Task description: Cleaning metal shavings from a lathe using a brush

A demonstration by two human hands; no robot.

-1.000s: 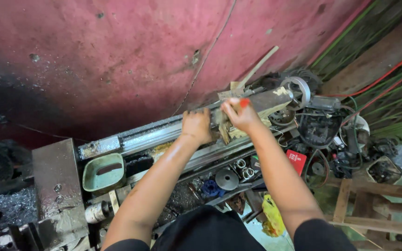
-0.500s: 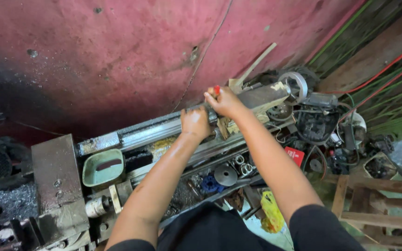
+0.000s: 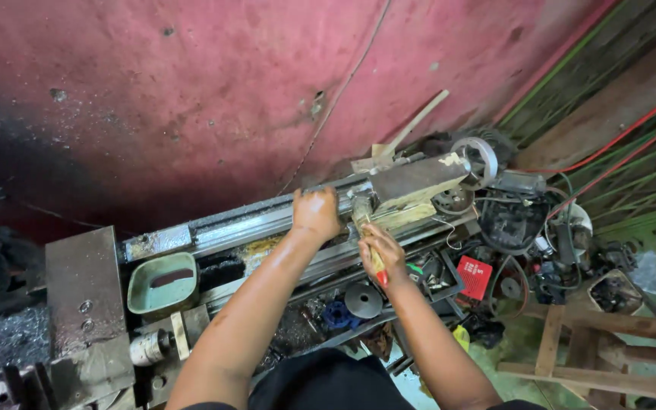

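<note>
The red-tipped tool (image 3: pixel 374 262) is lying in the right hand (image 3: pixel 379 250), its long axis running from the metal block (image 3: pixel 419 180) down toward the person, the red end pointing at the body and the far end meeting the block's near corner. The right hand is gripping it with fingers closed around the shaft. The left hand (image 3: pixel 315 213) is resting just left of the block, palm down on the long metal rail (image 3: pixel 229 228), fingers curled over its far edge; whether it is clamping anything cannot be told. Of the two, the right hand is sitting nearer the block's corner.

The rail is running leftward from the block, dull grey, oily and scuffed. Right of the block, a spoked metal wheel (image 3: pixel 477 158) is standing on edge. Well left of the block, a green enamelled tray (image 3: pixel 162 283) is sitting, chipped and rounded. Below the block, a red box (image 3: pixel 474 275) is lying among dark greasy parts.
</note>
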